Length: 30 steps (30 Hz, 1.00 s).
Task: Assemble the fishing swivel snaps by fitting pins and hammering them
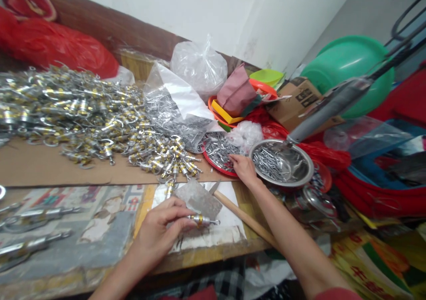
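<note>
My left hand (166, 226) pinches a small silver metal fitting (201, 220) with a gold band and a ring at its end, held above white paper at the table's front edge. Behind the fitting lies a grey metal plate (199, 198). My right hand (244, 169) reaches to the right rim of a red tray (221, 170) full of small metal pins. Its fingers are bent together over the pins; what they hold, if anything, is too small to make out. A hammer with a wooden handle (242, 216) rests beside the plate, partly behind my right forearm.
A large heap of similar fittings (83, 109) covers the back left on cardboard. Bigger fittings (33, 242) lie front left. A steel bowl (304, 171) of pins stands right of my right hand. Behind are plastic bags (199, 67), a carton (299, 96) and a green basin (353, 65).
</note>
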Each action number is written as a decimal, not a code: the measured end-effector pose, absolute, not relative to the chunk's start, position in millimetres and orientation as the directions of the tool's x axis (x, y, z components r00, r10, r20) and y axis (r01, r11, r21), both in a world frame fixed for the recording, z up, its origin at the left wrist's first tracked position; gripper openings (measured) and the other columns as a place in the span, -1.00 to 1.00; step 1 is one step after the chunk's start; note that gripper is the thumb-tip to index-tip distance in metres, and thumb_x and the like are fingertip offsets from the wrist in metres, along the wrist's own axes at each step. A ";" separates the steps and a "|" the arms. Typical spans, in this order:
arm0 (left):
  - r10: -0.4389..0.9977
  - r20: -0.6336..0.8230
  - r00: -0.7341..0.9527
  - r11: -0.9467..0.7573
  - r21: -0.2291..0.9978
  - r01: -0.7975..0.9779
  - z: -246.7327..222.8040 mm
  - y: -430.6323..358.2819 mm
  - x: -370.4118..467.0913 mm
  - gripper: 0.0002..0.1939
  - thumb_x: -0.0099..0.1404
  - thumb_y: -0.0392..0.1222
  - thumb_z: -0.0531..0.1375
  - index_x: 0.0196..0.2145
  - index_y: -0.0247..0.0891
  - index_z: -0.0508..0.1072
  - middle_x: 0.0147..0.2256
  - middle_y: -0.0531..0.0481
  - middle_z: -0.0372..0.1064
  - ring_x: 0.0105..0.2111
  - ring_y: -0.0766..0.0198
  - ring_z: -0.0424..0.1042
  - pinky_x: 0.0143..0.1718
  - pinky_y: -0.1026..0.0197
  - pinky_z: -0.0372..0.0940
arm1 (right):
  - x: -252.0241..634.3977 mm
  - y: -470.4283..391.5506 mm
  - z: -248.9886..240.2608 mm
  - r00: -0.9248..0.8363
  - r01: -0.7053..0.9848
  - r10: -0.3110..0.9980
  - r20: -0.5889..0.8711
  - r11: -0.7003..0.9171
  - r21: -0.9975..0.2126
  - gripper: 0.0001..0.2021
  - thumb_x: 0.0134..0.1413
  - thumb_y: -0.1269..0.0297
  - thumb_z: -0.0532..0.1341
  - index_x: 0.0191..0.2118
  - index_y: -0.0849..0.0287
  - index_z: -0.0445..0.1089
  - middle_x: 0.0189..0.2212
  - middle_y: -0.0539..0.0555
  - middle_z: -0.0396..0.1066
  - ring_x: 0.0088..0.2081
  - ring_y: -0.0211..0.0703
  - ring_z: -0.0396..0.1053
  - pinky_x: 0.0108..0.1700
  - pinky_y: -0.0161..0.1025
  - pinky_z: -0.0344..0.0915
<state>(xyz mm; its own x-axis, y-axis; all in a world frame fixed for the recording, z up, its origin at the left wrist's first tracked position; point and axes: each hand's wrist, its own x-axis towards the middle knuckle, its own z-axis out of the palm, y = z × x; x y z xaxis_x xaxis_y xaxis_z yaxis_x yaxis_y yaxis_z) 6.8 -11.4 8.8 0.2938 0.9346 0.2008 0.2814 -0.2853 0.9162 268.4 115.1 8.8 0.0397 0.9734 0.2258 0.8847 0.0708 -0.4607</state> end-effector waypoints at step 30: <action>0.967 0.019 0.254 -0.077 0.973 0.220 38.1 -19.2 7.2 -0.85 0.09 -0.16 0.17 -0.53 -0.25 0.49 -0.52 0.03 0.38 -0.48 0.29 0.35 -0.45 0.29 0.20 | 193.5 -33.5 25.6 -0.596 0.493 0.473 0.648 0.853 -0.169 -0.74 0.04 0.56 0.05 -0.15 0.24 0.33 -0.27 0.18 0.42 -0.26 -0.16 0.37 -0.29 -0.25 0.33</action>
